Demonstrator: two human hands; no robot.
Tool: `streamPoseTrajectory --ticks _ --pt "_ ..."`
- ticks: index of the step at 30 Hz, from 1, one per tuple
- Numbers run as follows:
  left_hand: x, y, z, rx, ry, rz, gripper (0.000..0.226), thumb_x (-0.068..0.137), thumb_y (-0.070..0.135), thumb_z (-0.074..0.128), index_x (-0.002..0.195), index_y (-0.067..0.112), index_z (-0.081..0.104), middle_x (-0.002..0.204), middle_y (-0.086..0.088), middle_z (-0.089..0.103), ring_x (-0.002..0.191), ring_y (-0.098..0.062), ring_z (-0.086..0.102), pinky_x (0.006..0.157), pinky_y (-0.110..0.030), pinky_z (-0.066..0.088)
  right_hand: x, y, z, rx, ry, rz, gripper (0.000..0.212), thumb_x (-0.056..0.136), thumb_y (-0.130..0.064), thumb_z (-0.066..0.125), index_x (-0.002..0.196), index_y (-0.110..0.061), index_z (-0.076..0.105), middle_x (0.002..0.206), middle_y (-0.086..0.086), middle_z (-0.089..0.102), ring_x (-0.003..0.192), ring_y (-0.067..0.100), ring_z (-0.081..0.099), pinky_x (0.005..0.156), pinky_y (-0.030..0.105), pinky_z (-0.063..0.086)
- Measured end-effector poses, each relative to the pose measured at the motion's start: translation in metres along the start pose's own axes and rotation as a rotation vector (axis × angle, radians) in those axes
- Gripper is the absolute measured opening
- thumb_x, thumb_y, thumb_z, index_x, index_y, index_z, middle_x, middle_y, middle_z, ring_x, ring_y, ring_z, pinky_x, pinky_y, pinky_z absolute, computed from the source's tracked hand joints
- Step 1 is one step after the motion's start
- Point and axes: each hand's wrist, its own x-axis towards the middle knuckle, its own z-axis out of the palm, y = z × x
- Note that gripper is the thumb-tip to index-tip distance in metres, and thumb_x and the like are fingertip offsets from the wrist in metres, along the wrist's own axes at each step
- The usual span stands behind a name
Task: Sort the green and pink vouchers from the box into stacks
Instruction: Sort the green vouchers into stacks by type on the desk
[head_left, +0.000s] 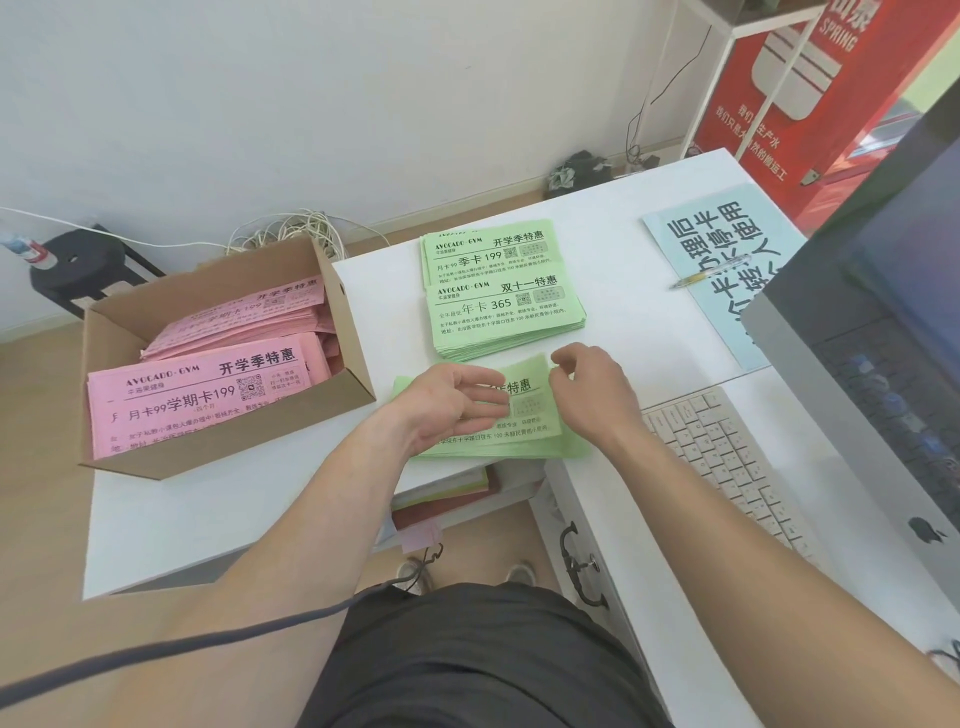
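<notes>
Bottom of the frame is just dark shorts (467, 660) and a grey cable (182, 644) crossing the lower left; both forearms reach up to the middle. The near green stack (524, 434) sits right at the front edge of the white desk (639, 332), fanned a bit on its left side. The left hand (452, 402) is over its left half, fingers loosely extended and narrow together, gripping nothing; the right hand (592, 389) has its fingers curled at the stack's top right corner, and I can't tell if it's actually pinching a sheet. Keyboard (727, 462) is just beside that hand on the right, so not much room there.

Left of centre, the cardboard box (358, 374) is full of pink vouchers (202, 395); it sits on a lower white table (156, 530) with its right end up against the desk's left edge, and there's bare table in front of it.

Further up, only a thin strip of bare desk separates the near stack from the middle green stack (509, 317); the far green stack (493, 252) is tucked under its top edge. Right of those there's a wider bare patch, then a blue sign (691, 306) with a pen (711, 271) on it; the monitor (883, 364) fills the right side.
</notes>
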Motion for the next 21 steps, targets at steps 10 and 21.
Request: streamPoseTrajectory --ticks 10,21 --pt "-0.021 -0.017 -0.036 0.458 0.456 0.249 0.023 0.094 0.009 0.062 0.106 0.027 0.071 0.101 0.014 0.072 0.086 -0.009 0.069 0.076 -0.025 0.055 -0.010 0.002 0.023 -0.243 -0.110 -0.104 0.045 0.093 -0.036 0.065 0.135 -0.024 0.059 0.140 0.003 0.045 0.126 0.028 0.043 0.101 0.041 0.044" --pt "-0.027 -0.078 -0.052 0.735 0.605 0.275 0.070 0.082 0.032 0.079 0.144 0.019 0.049 0.145 -0.003 0.048 0.135 -0.026 0.041 0.112 -0.037 0.032 -0.011 0.004 0.028 -0.138 -0.017 0.103 0.077 0.091 -0.043 0.066 0.154 -0.014 0.031 0.157 0.013 0.025 0.138 0.039 0.032 0.109 0.046 0.036"
